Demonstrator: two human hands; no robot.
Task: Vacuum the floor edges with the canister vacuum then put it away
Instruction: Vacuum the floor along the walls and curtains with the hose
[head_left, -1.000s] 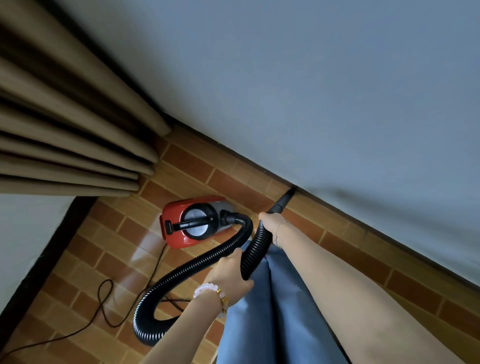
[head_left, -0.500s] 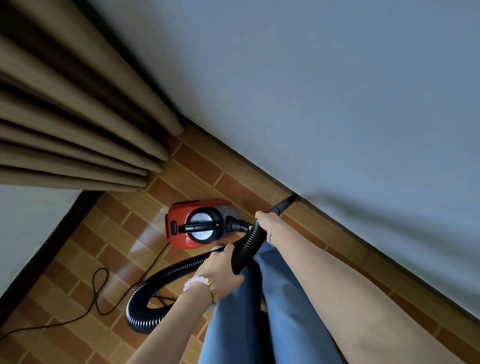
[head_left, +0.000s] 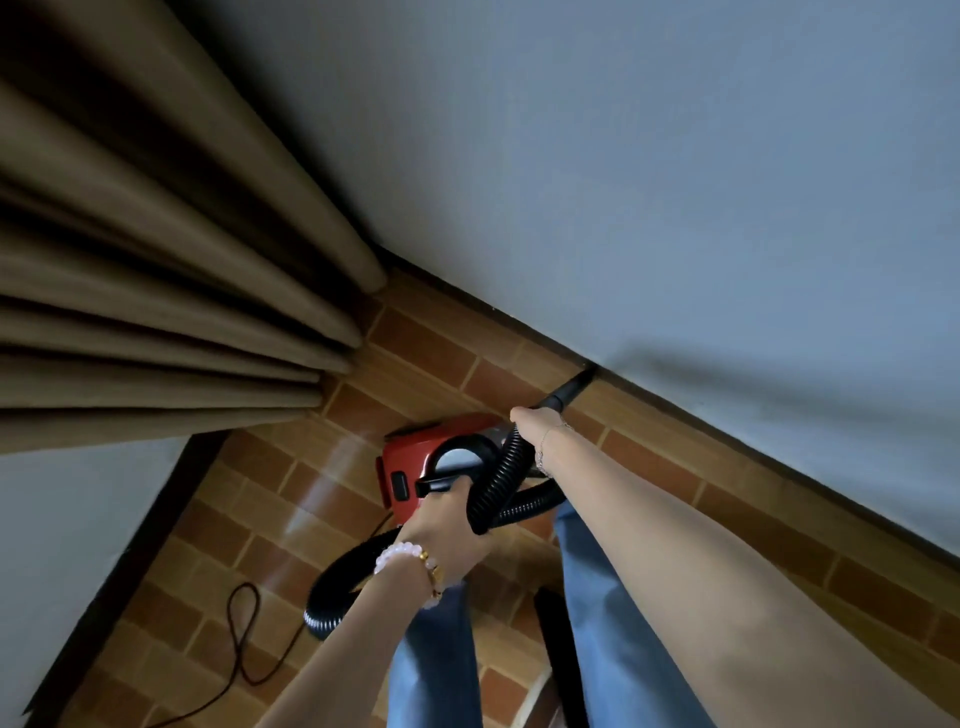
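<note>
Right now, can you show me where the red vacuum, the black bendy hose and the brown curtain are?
Red canister vacuum (head_left: 402, 460): head view, on its red side beside the handle.
Black ribbed hose (head_left: 501, 475): head view, on the curved stretch beside the vacuum.
Brown pleated curtain (head_left: 156, 332): head view, on a middle fold.

Red canister vacuum (head_left: 408, 465) stands near the wall (head_left: 675, 208), black nozzle (head_left: 569, 389) touching its base.
</note>
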